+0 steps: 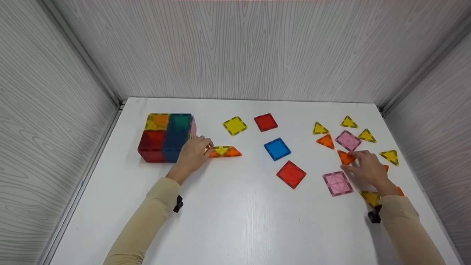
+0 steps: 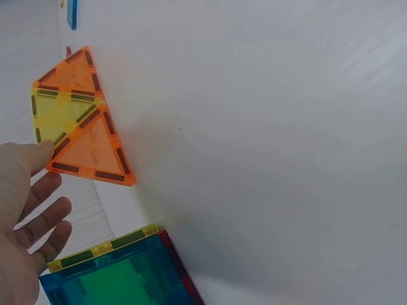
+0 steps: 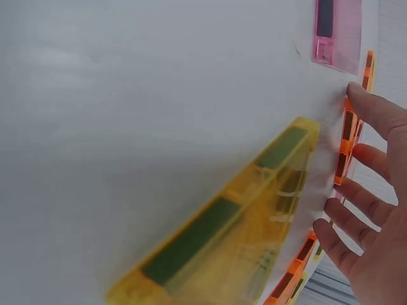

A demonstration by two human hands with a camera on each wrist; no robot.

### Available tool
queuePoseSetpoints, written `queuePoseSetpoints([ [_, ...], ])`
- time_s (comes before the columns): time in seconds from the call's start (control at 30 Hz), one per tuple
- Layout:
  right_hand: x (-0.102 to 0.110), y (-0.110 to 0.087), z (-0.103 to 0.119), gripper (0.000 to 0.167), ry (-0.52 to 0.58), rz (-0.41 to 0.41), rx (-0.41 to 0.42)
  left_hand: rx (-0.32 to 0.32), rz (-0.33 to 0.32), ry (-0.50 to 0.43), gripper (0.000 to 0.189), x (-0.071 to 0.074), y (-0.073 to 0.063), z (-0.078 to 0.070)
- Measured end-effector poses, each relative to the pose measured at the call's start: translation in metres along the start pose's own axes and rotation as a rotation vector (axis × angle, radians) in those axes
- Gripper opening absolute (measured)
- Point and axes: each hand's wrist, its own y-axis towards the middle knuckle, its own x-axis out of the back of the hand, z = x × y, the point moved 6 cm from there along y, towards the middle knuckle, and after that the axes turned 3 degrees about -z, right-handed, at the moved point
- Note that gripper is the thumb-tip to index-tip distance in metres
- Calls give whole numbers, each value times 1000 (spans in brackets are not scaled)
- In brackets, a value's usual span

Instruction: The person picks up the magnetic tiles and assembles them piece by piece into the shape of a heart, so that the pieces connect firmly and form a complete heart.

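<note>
My left hand (image 1: 194,151) pinches one end of a strip of joined magnetic tiles (image 1: 222,151), beside a box of magnetic tiles (image 1: 173,137). The strip is a yellow triangle (image 2: 58,113) between two orange ones, standing on edge along the table; my left thumb lies on its yellow part. The other left fingers are close to the box's yellow-edged side (image 2: 105,249). On the right, thumb and forefinger of my right hand (image 1: 368,168) hold an orange triangle tile (image 1: 345,157) at the table surface. Its other fingers are spread loosely in the right wrist view.
Yellow (image 1: 235,126), dark red (image 1: 265,122), blue (image 1: 277,149) and red (image 1: 291,174) square tiles lie flat mid-table. Two pink squares, one near the front (image 1: 337,183), and several yellow and orange triangles surround my right hand. Pale wood-grain walls enclose the table.
</note>
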Motion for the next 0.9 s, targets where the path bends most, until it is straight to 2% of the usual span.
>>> queuePoseSetpoints([
  [0.13,0,-1,1,77,11,-20,11,-1,-2,5,16,-1,-1,0],
  [0.3,-2,-2,4,77,49,-17,-21,-17,-18,21,16,-1,-2,0],
  [0.53,-6,-2,19,73,155,-27,-56,-42,-50,18,15,-1,-2,0],
  [0.7,-9,0,47,70,199,-61,16,-27,-26,23,16,-1,-1,-1],
  [0.8,-12,1,73,64,230,-73,71,-20,-11,26,16,-2,0,-1],
  [0.9,-19,1,103,60,258,-45,103,-16,-8,28,16,-2,0,-1],
])
